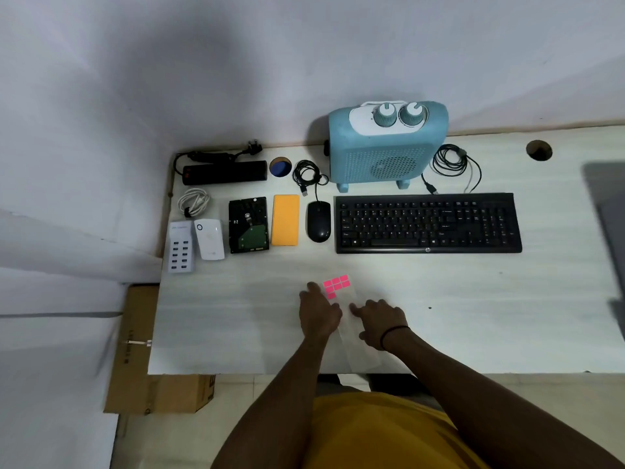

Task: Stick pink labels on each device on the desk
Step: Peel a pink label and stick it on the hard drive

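From the head camera, a white desk (473,316) carries a row of devices, and the black keyboard (427,223) serves as the landmark. Just in front of the keyboard's left end, nearer the person, lies a pale backing sheet (355,333) with a small block of pink labels (336,286) at its far end. The left hand (319,313) rests palm down on the sheet's left edge, fingers loosely curled, with a fingertip touching the left side of the pink block; whether it has pinched a label cannot be told. The right hand (380,321), with a dark band at the wrist, lies flat on the sheet below and to the right of the labels, fingers spread a little and pressing the sheet down, gripping nothing. Immediately left of the keyboard sits a black mouse (318,221), then a yellow slab-shaped device (285,220), a bare hard drive (249,225), a white plug-in unit (209,239) and a white multi-port USB hub (182,247). Behind the keyboard stands a blue fan heater (385,147) with two knobs on top, and far to the keyboard's left rear lies a black power strip (225,172). No device shows a pink label.
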{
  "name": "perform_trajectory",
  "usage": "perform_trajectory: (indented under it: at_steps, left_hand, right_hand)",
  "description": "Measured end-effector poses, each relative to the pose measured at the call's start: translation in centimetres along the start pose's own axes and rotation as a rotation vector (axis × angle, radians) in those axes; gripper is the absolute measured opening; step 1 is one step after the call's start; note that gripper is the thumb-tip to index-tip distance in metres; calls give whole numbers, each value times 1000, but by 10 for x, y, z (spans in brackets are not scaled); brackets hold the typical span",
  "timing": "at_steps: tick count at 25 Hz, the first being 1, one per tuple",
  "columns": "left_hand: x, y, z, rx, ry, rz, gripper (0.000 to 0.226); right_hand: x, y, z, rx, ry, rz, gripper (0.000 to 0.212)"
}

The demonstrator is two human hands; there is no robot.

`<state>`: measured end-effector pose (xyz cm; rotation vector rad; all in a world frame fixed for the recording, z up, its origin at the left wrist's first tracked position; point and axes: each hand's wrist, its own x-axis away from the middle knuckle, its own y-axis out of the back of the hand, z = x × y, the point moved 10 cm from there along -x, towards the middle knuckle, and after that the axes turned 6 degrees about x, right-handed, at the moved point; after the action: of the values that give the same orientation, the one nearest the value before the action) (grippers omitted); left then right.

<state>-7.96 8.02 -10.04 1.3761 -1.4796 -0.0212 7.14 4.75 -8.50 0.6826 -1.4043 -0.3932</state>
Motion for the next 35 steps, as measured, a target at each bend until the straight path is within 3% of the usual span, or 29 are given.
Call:
perform_trajectory:
  at_steps: [3, 5, 8, 13, 20, 23, 28, 35]
  left_hand:
    - [12, -6, 14, 232, 234, -51, 37]
    - [13, -13, 11, 316, 289, -3, 25]
    - [15, -26, 5, 410, 350, 100, 30]
    - [16, -19, -9, 449, 235, 70, 32]
    - [17, 32, -44, 801, 20, 23, 18]
    - [22, 41, -68, 895, -90, 136, 17]
    - [34, 66, -84, 993, -179, 140, 19]
    - [34, 78, -79, 951, -237, 129, 26]
  right_hand:
    - [1, -5, 0, 5, 0, 0, 80]
    - [1, -6, 1, 7, 12, 2, 83]
    - [2, -5, -2, 3, 18, 5, 86]
    - [0, 2, -9, -196, 51, 26, 72]
    - [24, 122, -35, -674, 49, -600, 21]
    - [34, 159, -32, -698, 149, -717, 21]
    - [43, 189, -26, -602, 195, -886, 19]
    - [43, 189, -12, -593, 239, -850, 14]
